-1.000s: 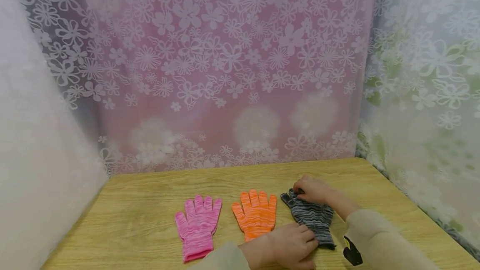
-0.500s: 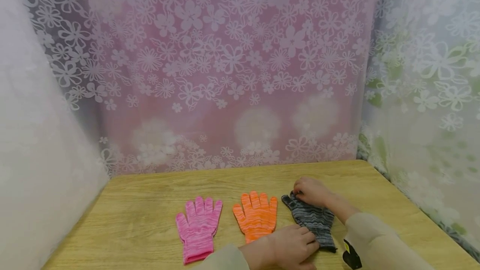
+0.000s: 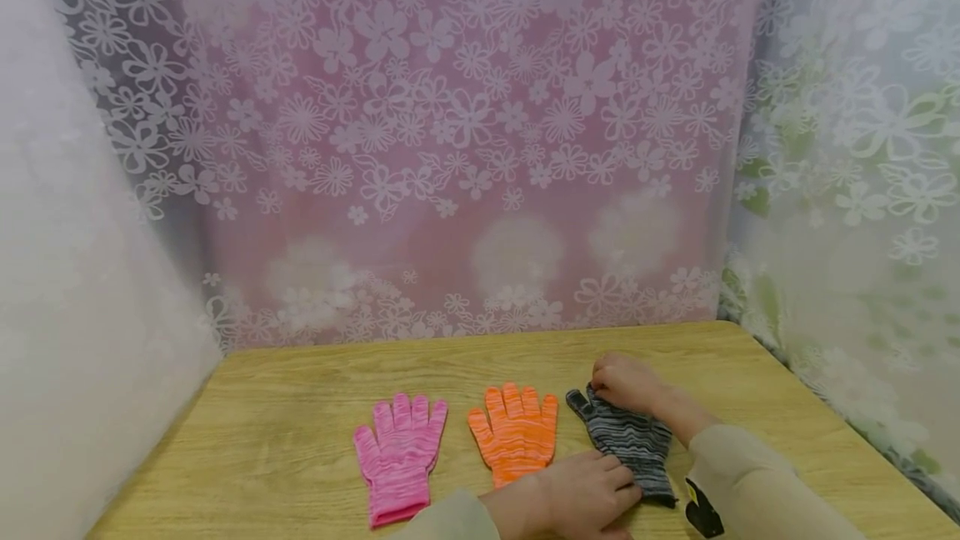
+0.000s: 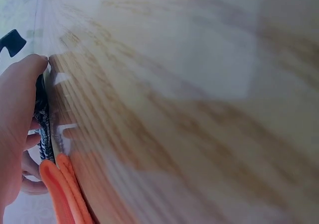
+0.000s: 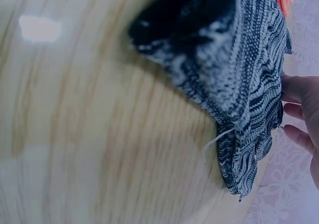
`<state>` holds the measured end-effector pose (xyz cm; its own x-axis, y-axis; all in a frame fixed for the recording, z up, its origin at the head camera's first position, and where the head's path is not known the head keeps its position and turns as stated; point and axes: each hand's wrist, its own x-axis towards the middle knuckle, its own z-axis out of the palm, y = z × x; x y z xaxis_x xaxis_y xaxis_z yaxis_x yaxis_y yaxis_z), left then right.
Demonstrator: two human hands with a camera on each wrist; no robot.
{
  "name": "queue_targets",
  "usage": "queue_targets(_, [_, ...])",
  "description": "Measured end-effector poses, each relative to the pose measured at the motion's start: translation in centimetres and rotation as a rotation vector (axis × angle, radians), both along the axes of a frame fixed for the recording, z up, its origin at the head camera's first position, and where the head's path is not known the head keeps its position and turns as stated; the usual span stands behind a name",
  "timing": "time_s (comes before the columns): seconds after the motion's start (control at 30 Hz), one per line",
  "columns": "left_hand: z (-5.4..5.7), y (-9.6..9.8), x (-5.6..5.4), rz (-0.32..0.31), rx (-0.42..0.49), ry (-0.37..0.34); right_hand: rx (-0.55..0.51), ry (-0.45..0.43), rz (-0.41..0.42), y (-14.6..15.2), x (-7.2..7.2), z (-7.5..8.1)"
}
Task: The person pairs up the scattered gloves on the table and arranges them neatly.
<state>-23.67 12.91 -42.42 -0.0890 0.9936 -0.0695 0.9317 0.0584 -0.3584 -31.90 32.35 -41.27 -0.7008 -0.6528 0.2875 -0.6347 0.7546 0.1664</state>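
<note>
A dark grey-and-white striped knit glove (image 3: 633, 444) lies on the table with its cuff toward me. My right hand (image 3: 626, 382) pinches it at the finger end, covering most of its fingertips, while the glove's thumb shows at the left. Down by the cuff, my left hand (image 3: 588, 490) holds the glove's left edge with curled fingers. In the right wrist view the striped glove (image 5: 249, 79) has a loose white thread, and its cuff opening is dark. An orange glove (image 3: 517, 432) lies just left, its cuff partly behind my left wrist.
A pink glove (image 3: 400, 457) lies flat, left of the orange one. The wood-grain table (image 3: 285, 423) is bordered by a pink floral curtain (image 3: 450, 148) behind and pale curtains at both sides. A black piece with a yellow mark (image 3: 703, 511) sits by my right sleeve.
Both hands stay on the striped glove, with the right fingers shifting slightly at its finger end. The head view drifts a little, and the other gloves lie as before.
</note>
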Motion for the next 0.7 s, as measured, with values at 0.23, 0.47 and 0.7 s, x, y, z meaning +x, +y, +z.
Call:
queue_targets(0.23, [0.0,0.1,0.0,0.014,-0.019,-0.002,-0.005,-0.043,-0.015,0.0,0.6,0.3])
queue_targets(0.47, [0.1,0.0,0.0,0.011,-0.026,-0.018,0.006,-0.044,0.021,0.2,1.0,0.7])
queue_targets(0.7, [0.2,0.1,0.0,0.007,-0.022,0.0,0.022,-0.123,-0.028,0.2,1.2,0.7])
